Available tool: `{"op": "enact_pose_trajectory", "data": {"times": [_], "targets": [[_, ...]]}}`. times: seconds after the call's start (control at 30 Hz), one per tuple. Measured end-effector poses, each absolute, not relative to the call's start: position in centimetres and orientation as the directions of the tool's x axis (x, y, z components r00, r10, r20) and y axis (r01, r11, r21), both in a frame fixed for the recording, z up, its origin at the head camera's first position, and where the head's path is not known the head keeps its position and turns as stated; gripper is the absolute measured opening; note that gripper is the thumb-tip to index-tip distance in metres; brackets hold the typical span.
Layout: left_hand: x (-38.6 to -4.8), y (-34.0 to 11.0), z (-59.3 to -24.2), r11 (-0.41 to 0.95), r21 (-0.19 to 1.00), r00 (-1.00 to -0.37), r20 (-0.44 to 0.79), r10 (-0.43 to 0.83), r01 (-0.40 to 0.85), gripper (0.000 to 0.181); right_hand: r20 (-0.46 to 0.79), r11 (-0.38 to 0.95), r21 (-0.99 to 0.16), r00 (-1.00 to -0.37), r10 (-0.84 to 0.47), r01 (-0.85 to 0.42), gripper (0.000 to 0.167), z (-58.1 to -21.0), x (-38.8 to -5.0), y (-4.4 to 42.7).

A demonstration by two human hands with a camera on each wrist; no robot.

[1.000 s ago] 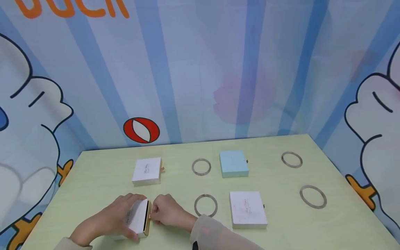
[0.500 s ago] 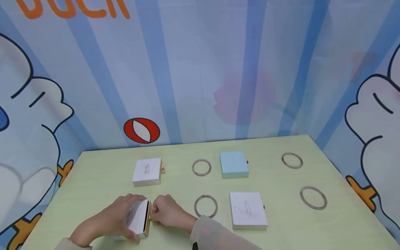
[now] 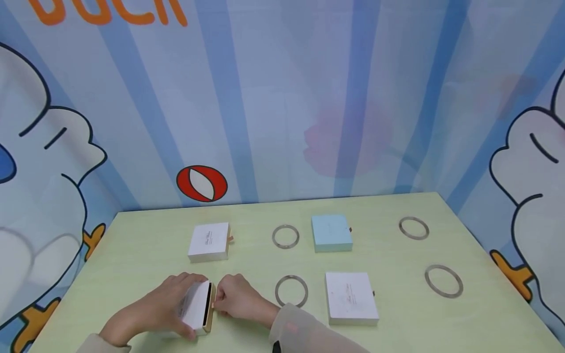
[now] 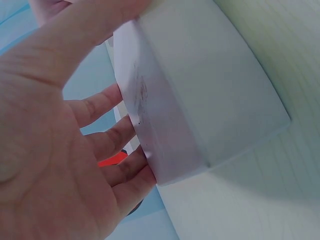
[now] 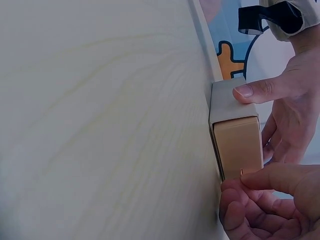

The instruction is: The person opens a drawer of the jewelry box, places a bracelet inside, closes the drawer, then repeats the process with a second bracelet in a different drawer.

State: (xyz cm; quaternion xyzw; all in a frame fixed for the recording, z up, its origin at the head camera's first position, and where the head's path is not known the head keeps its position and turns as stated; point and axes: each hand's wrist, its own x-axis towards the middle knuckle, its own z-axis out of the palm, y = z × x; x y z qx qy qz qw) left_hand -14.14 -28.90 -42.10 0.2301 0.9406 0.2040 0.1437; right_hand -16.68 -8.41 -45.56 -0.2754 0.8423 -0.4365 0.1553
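At the table's near left, my left hand (image 3: 161,301) grips a white drawer-style box (image 3: 194,306) across its width, thumb on the near side and fingers on the far side. In the left wrist view, the hand spans the white sleeve (image 4: 220,85), which touches the table along one edge. My right hand (image 3: 238,296) is at the box's right end, pinching a small ribbon tab (image 5: 241,171) between thumb and forefinger. The tan drawer front (image 5: 239,145) shows there, and a thin dark gap lies between sleeve and drawer. What the box holds is hidden.
Behind my hands lies another white box (image 3: 209,241); a light blue box (image 3: 332,233) and a third white box (image 3: 351,298) are to the right. Several grey rings lie flat, including one ring (image 3: 291,277) near my right forearm. A printed curtain (image 3: 282,98) stands behind the table.
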Motion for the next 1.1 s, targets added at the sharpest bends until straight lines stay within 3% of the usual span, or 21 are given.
{"op": "enact_pose_trajectory", "data": {"times": [0.83, 1.1], "targets": [[-14.05, -28.88, -42.10, 0.814, 0.460, -0.856, -0.191, 0.481, 0.355, 0.105, -0.036, 0.487, -0.808, -0.797, -0.603, -0.332, 0.031, -45.33, -16.68, -8.15], [-13.97, -28.98, -42.09, 0.800, 0.434, -0.848, -0.133, 0.512, 0.415, 0.105, -0.044, 0.471, -0.821, -0.787, -0.615, -0.322, 0.033, -45.52, -16.80, -8.09]]}}
